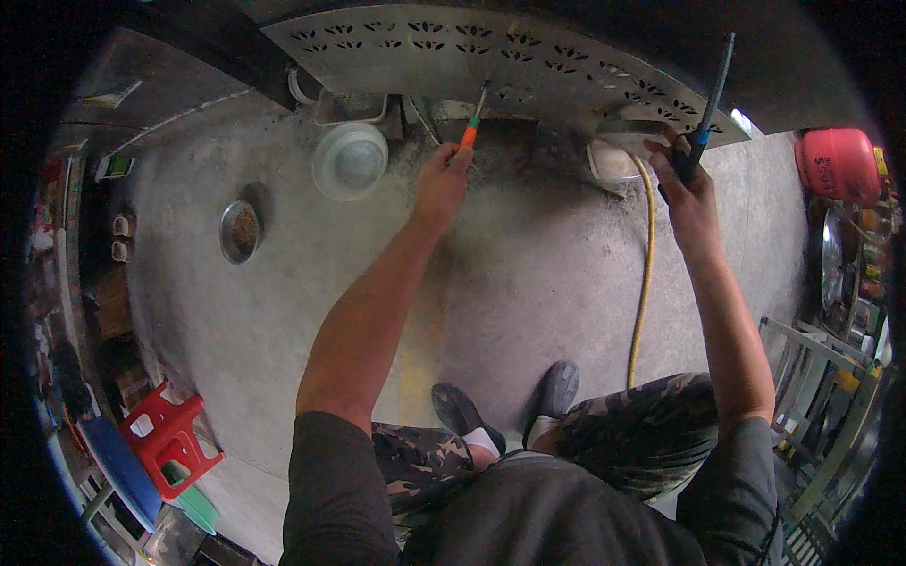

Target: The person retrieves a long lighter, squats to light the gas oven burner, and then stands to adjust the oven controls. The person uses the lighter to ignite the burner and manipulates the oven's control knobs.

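Note:
My left hand [440, 185] grips a screwdriver [469, 132] with an orange and green handle. Its thin shaft points away from me, the tip close to a perforated sheet-metal panel [439, 69]; whether they touch is unclear. Rows of leaf-shaped cutouts run along the panel. In my right hand [692, 194] is a black-handled tool [697, 141] with a blue collar and a long grey shaft pointing up. That hand is by the panel's right end, beside a flat grey metal piece [632, 129]. My fingers partly hide the handle.
A yellow hose [647, 269] runs along the concrete floor below the panel. Around it are a translucent plastic tub [350, 161], a metal bowl [239, 232] of brown bits, a red gas cylinder [837, 165], a red plastic stool [170, 442] and a metal frame [824, 354].

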The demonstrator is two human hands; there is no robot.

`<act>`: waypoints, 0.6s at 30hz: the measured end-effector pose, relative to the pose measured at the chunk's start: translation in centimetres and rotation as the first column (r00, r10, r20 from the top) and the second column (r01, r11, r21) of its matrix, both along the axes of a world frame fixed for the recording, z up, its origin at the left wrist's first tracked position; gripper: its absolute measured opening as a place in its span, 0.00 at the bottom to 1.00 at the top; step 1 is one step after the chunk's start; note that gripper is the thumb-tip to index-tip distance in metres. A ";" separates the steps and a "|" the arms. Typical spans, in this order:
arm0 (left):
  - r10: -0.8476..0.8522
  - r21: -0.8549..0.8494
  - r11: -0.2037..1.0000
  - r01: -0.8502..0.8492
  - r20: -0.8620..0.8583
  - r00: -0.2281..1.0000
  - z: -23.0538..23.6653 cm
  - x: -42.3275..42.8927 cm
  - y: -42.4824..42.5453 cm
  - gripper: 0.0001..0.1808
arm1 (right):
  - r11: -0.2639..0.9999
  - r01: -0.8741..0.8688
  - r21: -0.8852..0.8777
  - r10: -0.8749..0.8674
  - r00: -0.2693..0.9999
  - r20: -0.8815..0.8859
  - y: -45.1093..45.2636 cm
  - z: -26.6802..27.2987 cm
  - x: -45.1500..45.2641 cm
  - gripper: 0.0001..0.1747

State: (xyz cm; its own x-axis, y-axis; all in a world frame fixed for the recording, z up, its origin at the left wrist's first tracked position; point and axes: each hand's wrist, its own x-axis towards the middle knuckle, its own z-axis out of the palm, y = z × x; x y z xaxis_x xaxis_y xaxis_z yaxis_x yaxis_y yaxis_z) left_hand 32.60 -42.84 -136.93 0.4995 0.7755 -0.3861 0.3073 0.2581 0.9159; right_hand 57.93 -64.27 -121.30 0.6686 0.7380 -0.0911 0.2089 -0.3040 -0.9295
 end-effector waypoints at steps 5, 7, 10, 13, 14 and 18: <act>-0.033 0.093 0.995 0.039 -0.065 0.997 -0.2 -2.6 -1.6 0.16 | 0.999 0.012 0.032 -0.012 1.000 0.023 0.1 0.1 -0.1 0.26; -0.008 -0.097 0.995 0.005 -0.032 0.999 0.6 -5.2 -3.7 0.18 | 0.999 0.022 0.033 -0.024 0.999 0.038 -0.1 0.2 -0.2 0.26; -0.050 -0.160 0.986 0.045 -0.028 0.998 3.7 -10.0 -7.2 0.20 | 0.997 -0.044 0.064 0.037 0.994 0.106 -0.4 0.2 0.0 0.27; -0.115 -0.293 0.952 0.086 -0.084 0.990 10.0 -15.4 -12.0 0.21 | 0.986 -0.167 -0.007 0.161 0.942 0.296 -0.5 0.3 0.4 0.26; 0.004 -0.580 0.813 -0.047 -0.076 0.997 12.9 -17.1 -14.3 0.21 | 0.979 -0.185 -0.080 0.202 0.888 0.414 -0.4 0.2 0.6 0.25; 0.078 -0.839 0.522 -0.151 -0.130 0.988 20.0 -18.8 -19.1 0.19 | 0.923 -0.079 -0.377 0.308 0.740 0.598 -0.4 0.5 1.1 0.13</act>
